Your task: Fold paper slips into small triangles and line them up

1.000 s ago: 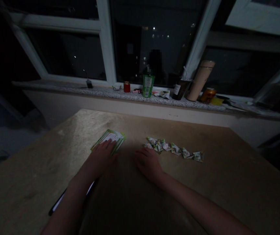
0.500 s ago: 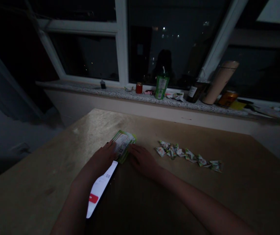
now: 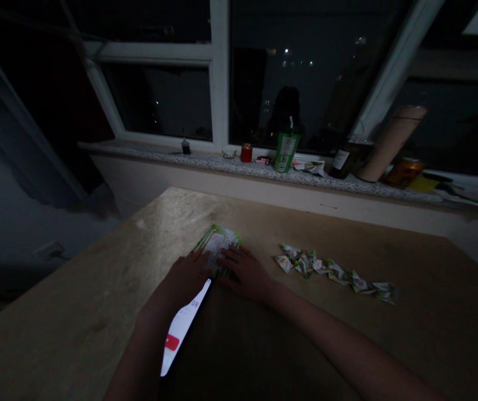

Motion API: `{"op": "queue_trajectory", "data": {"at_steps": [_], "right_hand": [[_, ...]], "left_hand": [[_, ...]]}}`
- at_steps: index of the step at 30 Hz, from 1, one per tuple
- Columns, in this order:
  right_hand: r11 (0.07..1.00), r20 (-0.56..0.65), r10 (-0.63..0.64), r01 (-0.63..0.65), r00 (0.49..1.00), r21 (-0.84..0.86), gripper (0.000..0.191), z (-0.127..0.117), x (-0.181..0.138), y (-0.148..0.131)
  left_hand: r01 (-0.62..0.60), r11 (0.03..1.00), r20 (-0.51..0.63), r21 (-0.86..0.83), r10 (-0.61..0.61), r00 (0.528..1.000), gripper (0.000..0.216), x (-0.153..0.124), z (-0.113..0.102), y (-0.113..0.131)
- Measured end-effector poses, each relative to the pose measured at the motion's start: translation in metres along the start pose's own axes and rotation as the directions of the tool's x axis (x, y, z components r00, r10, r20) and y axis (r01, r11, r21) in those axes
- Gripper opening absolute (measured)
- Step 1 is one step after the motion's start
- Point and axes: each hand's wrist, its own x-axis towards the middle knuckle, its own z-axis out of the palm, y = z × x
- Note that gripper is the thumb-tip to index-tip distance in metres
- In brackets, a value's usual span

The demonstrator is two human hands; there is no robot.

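A green and white packet (image 3: 219, 244) lies flat on the wooden table (image 3: 410, 328). My left hand (image 3: 186, 274) rests on its left edge with the fingers stretched flat. My right hand (image 3: 246, 270) lies on its lower right edge, fingers spread and flat too. Neither hand grips anything. A lit phone screen (image 3: 184, 326), white with a red patch, lies on the table beside my left forearm. To the right of my right hand a row of several small crumpled green and white wrappers (image 3: 334, 271) stretches across the table.
The room is dark. On the stone windowsill (image 3: 205, 160) stand a green bottle (image 3: 286, 151), a small red jar (image 3: 246, 152), a dark bottle (image 3: 342, 159), a tall tan cup (image 3: 386, 149) and an orange can (image 3: 403, 172). The table's left edge drops to the floor.
My right hand has moved left from beside the wrappers onto the packet. The phone screen has lit up. The view has shifted left, so everything sits further right.
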Motion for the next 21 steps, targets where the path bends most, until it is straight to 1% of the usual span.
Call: {"op": "queue_trajectory", "data": {"at_steps": [2,3,7,8,11,14,17,21], "right_hand": [[1.000,0.001,-0.014,0.014,1.000,0.006,0.041,-0.001,-0.002,0.000],[1.000,0.004,-0.022,0.021,1.000,0.007,0.041,-0.002,-0.002,0.000],[0.998,0.003,-0.056,0.056,0.998,-0.005,0.057,-0.001,-0.006,0.001],[0.998,-0.003,-0.064,0.064,0.998,-0.009,0.055,-0.001,-0.007,0.001],[0.996,-0.031,-0.093,0.093,0.995,-0.015,0.039,-0.002,-0.010,0.002],[0.992,-0.059,-0.127,0.126,0.990,-0.016,0.032,-0.003,-0.013,0.004],[0.991,-0.066,-0.134,0.132,0.989,-0.024,0.029,-0.003,-0.015,0.006],[0.996,-0.088,-0.086,0.086,0.992,-0.004,0.032,-0.007,-0.016,0.007]], "left_hand": [[-0.044,0.999,-0.017,-0.009,0.044,0.999,0.047,-0.001,-0.001,0.001],[-0.073,0.997,-0.024,-0.016,0.073,0.997,0.046,-0.002,-0.002,0.002],[-0.156,0.987,-0.027,-0.048,0.155,0.988,0.043,-0.002,-0.005,0.004],[-0.163,0.985,-0.024,-0.051,0.162,0.986,0.045,-0.003,-0.005,0.004],[-0.180,0.982,-0.039,-0.063,0.177,0.983,0.056,-0.003,-0.005,0.003],[-0.196,0.975,-0.070,-0.106,0.190,0.979,0.062,-0.003,-0.004,0.004],[-0.231,0.961,-0.071,-0.150,0.223,0.972,0.057,-0.004,-0.008,0.008],[-0.259,0.958,-0.099,-0.126,0.247,0.964,0.037,-0.001,-0.016,0.015]]}}
